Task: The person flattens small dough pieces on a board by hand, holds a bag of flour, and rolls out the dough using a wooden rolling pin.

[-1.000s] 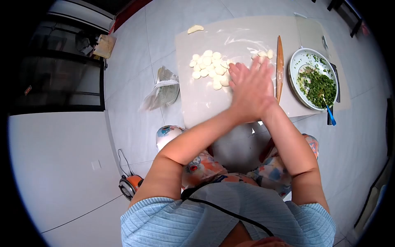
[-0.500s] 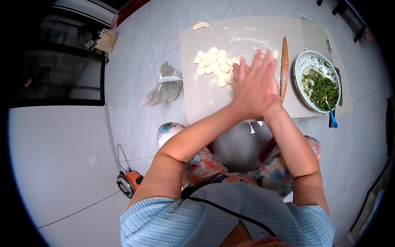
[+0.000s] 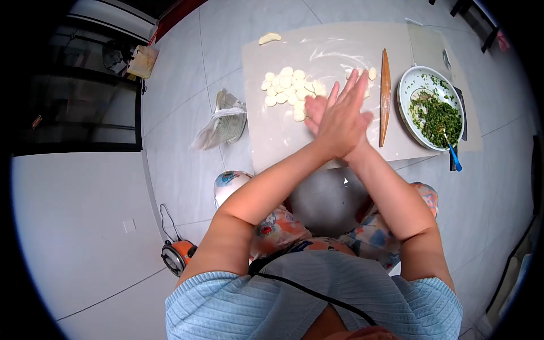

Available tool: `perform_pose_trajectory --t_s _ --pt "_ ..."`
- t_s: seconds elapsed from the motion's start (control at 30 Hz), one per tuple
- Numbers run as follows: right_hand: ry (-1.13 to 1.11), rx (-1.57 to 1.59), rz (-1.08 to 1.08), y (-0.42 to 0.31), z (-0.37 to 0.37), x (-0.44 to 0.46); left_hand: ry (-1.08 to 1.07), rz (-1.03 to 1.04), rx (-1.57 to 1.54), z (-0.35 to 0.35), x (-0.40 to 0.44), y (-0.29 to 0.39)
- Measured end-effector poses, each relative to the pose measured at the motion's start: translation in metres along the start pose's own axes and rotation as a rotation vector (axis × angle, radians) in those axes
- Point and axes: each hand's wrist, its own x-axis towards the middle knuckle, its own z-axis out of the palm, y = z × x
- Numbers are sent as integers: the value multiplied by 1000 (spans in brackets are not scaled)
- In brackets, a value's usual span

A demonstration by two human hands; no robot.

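Over the near side of a floured board (image 3: pixel 277 141), my left hand (image 3: pixel 343 124) lies across my right hand (image 3: pixel 315 110), palms pressed together. My left fingers are stretched out toward the far side. Slightly blurred fingers of my right hand stick out, spread, beneath it to the left. Whatever may be between the palms is hidden. Small round dough pieces (image 3: pixel 286 83) lie clustered just beyond and left of my hands. To the right of them rests a wooden rolling pin (image 3: pixel 385 99). A few more pieces, such as one dough piece (image 3: pixel 372 73), are partly behind my fingers.
A white bowl (image 3: pixel 403 107) of chopped green filling with a blue-handled spoon (image 3: pixel 455 157) stands at the right. A longer dough strip (image 3: pixel 270 38) lies at the far left edge. Left of the board, a plastic bag (image 3: pixel 225 122) is on the floor.
My joined hands have shifted left and turned against each other, so more of my right fingers show at the left. The whole view has also slid slightly.
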Motion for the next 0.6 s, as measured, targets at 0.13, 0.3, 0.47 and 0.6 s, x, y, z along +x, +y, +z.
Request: perform_pose_trajectory --t_s 0.13,0.3,0.47,0.6 --pt "-55 230 -119 -4 2 1 43 446 398 0 1 -26" --pt "15 430 -18 -13 21 -10 -5 403 378 3 -2 -19" --pt "93 418 74 -23 26 -13 78 399 484 5 -2 -14" --pt "91 458 115 -31 19 -13 38 180 -272 -9 16 -26"
